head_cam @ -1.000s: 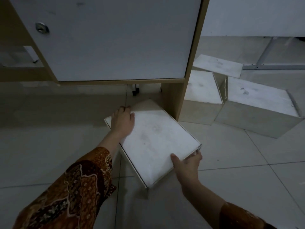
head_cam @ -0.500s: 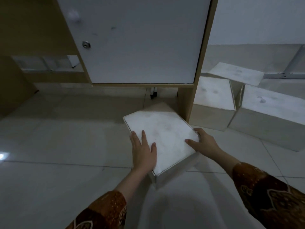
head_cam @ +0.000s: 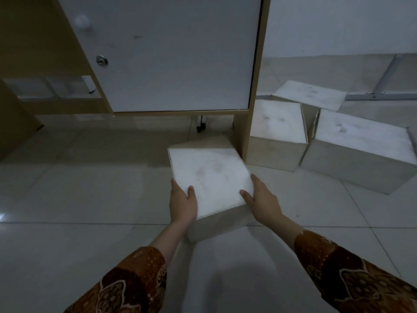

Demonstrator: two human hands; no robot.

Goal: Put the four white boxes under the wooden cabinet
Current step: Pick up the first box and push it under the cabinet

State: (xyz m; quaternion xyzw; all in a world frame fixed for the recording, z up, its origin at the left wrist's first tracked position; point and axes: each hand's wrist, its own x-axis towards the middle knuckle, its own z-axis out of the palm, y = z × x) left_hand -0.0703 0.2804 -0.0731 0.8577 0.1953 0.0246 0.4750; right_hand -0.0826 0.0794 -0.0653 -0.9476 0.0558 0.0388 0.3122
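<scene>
Wooden cabinet (head_cam: 242, 136), white door, raised on legs. 3 white boxes (head_cam: 361, 143) clustered right of it on floor tiles (head_cam: 79, 188). 1 white box (head_cam: 209, 177) at cabinet's foot, not yet under. Left hand (head_cam: 182, 204), right hand (head_cam: 262, 199): fingers clasping near corners, thumbs on top.

One view only, head-worn, wide-angle; no second view to overlap with. Looks forward and steeply down from above the floor (head_cam: 67, 245), facing the cabinet (head_cam: 176, 53). Cabinet door fills the upper middle, its top cut off by the frame edge; verticals lean outward with lens distortion. Both forearms enter from the bottom edge, left hand (head_cam: 182, 204) and right hand (head_cam: 262, 199) near centre, on a box (head_cam: 209, 177) close below the camera. Three more boxes (head_cam: 361, 136) sit farther off at right, beside the cabinet's side panel. Wall base across the upper right. Dim light.
</scene>
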